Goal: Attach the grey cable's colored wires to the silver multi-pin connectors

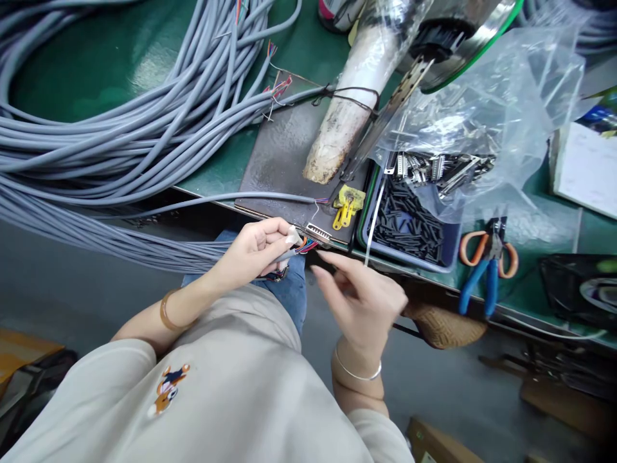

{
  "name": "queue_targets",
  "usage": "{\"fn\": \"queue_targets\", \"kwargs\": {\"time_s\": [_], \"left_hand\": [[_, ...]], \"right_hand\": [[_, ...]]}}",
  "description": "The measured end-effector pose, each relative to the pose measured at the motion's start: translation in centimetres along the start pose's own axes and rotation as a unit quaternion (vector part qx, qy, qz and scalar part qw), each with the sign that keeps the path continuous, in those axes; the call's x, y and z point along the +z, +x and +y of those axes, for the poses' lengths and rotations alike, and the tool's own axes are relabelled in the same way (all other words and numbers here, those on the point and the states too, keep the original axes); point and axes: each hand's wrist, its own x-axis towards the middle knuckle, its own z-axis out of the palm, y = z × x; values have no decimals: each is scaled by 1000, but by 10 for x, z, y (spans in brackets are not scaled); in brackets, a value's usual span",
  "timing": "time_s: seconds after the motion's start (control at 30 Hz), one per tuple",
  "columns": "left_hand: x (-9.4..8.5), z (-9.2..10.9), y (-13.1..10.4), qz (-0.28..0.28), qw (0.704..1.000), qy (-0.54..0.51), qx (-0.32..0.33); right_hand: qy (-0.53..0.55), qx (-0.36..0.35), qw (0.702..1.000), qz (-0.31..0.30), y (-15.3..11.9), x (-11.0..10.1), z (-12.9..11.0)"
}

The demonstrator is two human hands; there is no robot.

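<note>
My left hand (pixel 255 252) is closed around the end of a grey cable (pixel 289 254), just off the front edge of the green table. Thin coloured wires (pixel 307 245) fan out of the cable's end, close to a small metal connector (pixel 318 232) at the edge of a dark plate (pixel 284 151). My right hand (pixel 361 292) hovers to the right of the wires, thumb and forefinger apart, with nothing visible between them. On the plate lie another stripped grey cable (pixel 274 195) and yellow clips (pixel 342 213) by a yellow sponge (pixel 355 195).
Coiled grey cables (pixel 144 141) cover the left side. A wrapped soldering iron stand or tube-like form (pixel 347 109) leans over the plate. A blue tray (pixel 450 257) holds black sleeves and metal connectors beside a plastic bag (pixel 525 109). Pliers (pixel 491 257) lie at right.
</note>
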Motion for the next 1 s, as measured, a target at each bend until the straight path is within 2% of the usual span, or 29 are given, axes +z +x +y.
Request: {"fn": "queue_targets", "kwargs": {"time_s": [0.07, 0.17, 0.27, 0.37, 0.43, 0.5, 0.53, 0.57, 0.6, 0.63, 0.67, 0.7, 0.77, 0.8, 0.83, 0.9, 0.97, 1.0], "left_hand": [[-1, -1, -1, -1, 1000, 0, 3], [-3, -2, -2, 9, 1000, 1, 12], [-2, -4, -5, 9, 998, 39, 49], [2, -8, -8, 29, 972, 167, 164], [5, -15, -10, 58, 921, 264, 280], [10, -24, -11, 75, 847, 356, 388], [13, -30, -11, 79, 805, 399, 431], [15, -35, -12, 84, 767, 439, 460], [16, -39, -12, 82, 737, 473, 476], [17, -42, -12, 68, 724, 505, 465], [16, -44, -11, 38, 728, 525, 439], [15, -44, -10, -7, 748, 529, 401], [9, -40, -5, -106, 826, 466, 298], [6, -36, -1, -142, 873, 402, 236], [2, -32, 2, -151, 916, 329, 172], [-3, -23, 8, -108, 972, 193, 79], [-5, -15, 11, -50, 991, 116, 49], [-4, -12, 12, -24, 994, 99, 47]], "right_hand": [[-17, -39, 998, -52, 3, 7, -2], [-10, -56, 997, -49, 6, 13, -1], [-20, -38, 999, 13, 3, 4, 6], [-50, 32, 988, 141, 3, -16, 27], [-95, 103, 969, 202, 9, -31, 49], [-169, 96, 969, 152, 18, -43, 76], [-184, 72, 975, 99, 23, -46, 88], [-195, 68, 977, 45, 27, -48, 100], [-201, 61, 977, 28, 31, -48, 110], [-203, 50, 978, 21, 34, -47, 117], [-205, 50, 977, 6, 36, -45, 124], [-203, 53, 978, -4, 38, -43, 128], [-188, 74, 979, -25, 39, -40, 132], [-177, 92, 980, -21, 39, -39, 132], [-167, 108, 980, -7, 40, -38, 131], [-155, 134, 978, 43, 40, -38, 120], [-130, 149, 974, 114, 38, -37, 98], [-70, 174, 966, 176, 36, -35, 84]]}}
